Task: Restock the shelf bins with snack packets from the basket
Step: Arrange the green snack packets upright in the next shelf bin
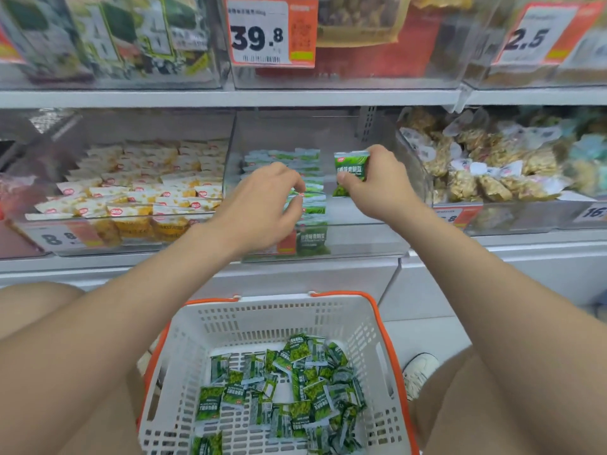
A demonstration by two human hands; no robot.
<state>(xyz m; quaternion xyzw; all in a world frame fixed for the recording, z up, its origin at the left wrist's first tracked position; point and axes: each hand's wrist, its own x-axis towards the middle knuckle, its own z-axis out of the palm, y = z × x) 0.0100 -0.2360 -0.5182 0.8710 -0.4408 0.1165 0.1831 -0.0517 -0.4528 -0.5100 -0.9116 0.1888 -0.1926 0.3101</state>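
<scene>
**Both hands in the middle clear bin, green packets**

While the right hand (374, 182) pinches a small green foil snack packet (350, 174) upright, long axis vertical, print facing the camera, the left hand (262, 205) curls its fingertips (297, 200) onto the standing row of green packets (305, 192) in the clear plastic shelf bin (361, 238). More green packets lie jumbled in the white plastic basket with orange handles (328, 313) below.

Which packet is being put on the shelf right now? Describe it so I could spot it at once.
Find the clear middle bin on the lower shelf, between the yellow packets and the nut bags. The right hand holds a green packet upright there, apart from the stacked row under the left hand.
</scene>
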